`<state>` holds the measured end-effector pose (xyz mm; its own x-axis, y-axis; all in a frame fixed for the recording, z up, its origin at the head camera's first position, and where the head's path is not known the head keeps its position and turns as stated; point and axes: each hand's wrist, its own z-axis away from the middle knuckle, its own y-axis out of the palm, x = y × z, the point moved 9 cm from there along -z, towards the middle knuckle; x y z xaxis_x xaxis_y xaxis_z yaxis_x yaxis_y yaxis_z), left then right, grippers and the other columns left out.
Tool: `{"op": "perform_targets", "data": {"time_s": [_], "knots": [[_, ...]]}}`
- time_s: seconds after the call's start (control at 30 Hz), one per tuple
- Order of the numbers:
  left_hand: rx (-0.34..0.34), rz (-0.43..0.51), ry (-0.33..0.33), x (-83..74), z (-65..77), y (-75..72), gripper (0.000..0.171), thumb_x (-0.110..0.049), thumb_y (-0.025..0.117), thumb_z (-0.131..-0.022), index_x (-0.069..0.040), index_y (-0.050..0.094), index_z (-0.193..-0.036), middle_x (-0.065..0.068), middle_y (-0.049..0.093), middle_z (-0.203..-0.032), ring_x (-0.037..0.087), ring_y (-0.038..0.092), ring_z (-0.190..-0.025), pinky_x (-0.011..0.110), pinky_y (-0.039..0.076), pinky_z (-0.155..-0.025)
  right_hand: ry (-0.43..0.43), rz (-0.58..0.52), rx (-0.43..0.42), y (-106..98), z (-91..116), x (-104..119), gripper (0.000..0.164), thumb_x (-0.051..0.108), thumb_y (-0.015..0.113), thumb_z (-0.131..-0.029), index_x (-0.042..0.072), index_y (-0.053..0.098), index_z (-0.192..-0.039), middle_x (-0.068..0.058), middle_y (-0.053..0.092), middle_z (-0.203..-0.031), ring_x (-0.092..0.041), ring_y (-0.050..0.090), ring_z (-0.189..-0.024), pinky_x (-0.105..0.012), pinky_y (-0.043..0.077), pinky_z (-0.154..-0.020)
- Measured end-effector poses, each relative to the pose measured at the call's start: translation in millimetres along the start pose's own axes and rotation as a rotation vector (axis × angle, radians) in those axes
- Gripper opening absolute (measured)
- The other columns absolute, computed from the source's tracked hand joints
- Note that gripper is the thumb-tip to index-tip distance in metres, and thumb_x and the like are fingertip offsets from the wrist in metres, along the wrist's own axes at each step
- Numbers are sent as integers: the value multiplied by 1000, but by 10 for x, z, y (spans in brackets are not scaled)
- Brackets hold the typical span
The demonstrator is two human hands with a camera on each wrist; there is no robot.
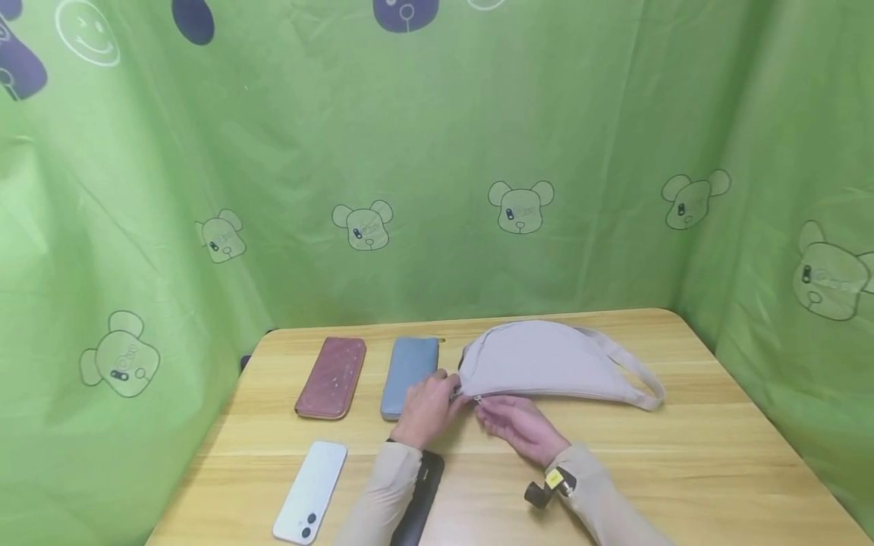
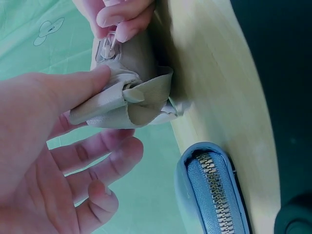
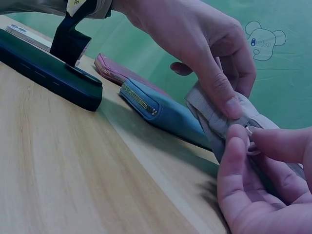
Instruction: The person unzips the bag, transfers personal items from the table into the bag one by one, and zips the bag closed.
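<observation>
A pale grey-beige waist bag [image 1: 546,360] lies at the back of the table, its curved side away from me and its zipped straight edge toward me. At its left end, my left hand [image 1: 425,409] pinches the folded fabric between thumb and index finger. The other left fingers hang loosely bent below the bag end in the left wrist view. My right hand [image 1: 522,428] pinches the metal zipper pull [image 2: 111,45] with thumb and fingertips, close beside the left thumb. The zip slider sits near the left end of the bag.
Left of the bag lie a blue zip wallet [image 1: 410,375] and a dark red zip wallet [image 1: 331,379]. A white phone [image 1: 310,493] rests nearer me. A black oblong item [image 1: 422,500] is partly under the left forearm. Green curtains surround the table [image 1: 683,455].
</observation>
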<state>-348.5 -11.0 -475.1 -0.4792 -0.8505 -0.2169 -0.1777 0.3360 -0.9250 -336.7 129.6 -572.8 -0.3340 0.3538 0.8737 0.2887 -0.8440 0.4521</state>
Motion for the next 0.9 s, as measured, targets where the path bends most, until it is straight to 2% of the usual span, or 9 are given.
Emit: {"op": "perform_targets", "data": {"time_s": [0.13, 0.27, 0.63, 0.9], "knots": [[-18, -4, 6, -6, 11, -7, 24, -40, 75, -93, -19, 75, -104, 0, 68, -91, 16, 65, -75, 29, 53, -59, -7, 0, -27, -10, 4, 0, 16, 4, 58, -102, 4, 67, -116, -1, 75, -109, -10, 70, -101, -22, 60, -95], [-28, -14, 12, 1, 16, 2, 24, -40, 75, -92, -18, 74, -101, -2, 68, -88, 13, 63, -73, 25, 50, -57, -9, 1, -51, -20, 14, -2, 18, 4, 60, -101, 1, 65, -118, -2, 74, -110, -11, 70, -101, -22, 61, -94], [-2, -24, -14, 33, 19, -1, 24, -43, 74, -93, -19, 72, -97, -4, 67, -86, 13, 63, -74, 23, 45, -57, 0, 14, -90, -41, 16, -12, 21, 6, 63, -100, 0, 65, -120, -6, 75, -112, -11, 70, -99, -22, 61, -91], [-20, -16, 9, 33, 13, -17, 22, -41, 74, -93, -19, 71, -94, -4, 66, -83, 12, 60, -70, 22, 41, -54, 6, 14, -129, -67, 4, -11, 22, 5, 62, -100, -1, 66, -120, -6, 75, -111, -11, 70, -98, -22, 62, -90]]}}
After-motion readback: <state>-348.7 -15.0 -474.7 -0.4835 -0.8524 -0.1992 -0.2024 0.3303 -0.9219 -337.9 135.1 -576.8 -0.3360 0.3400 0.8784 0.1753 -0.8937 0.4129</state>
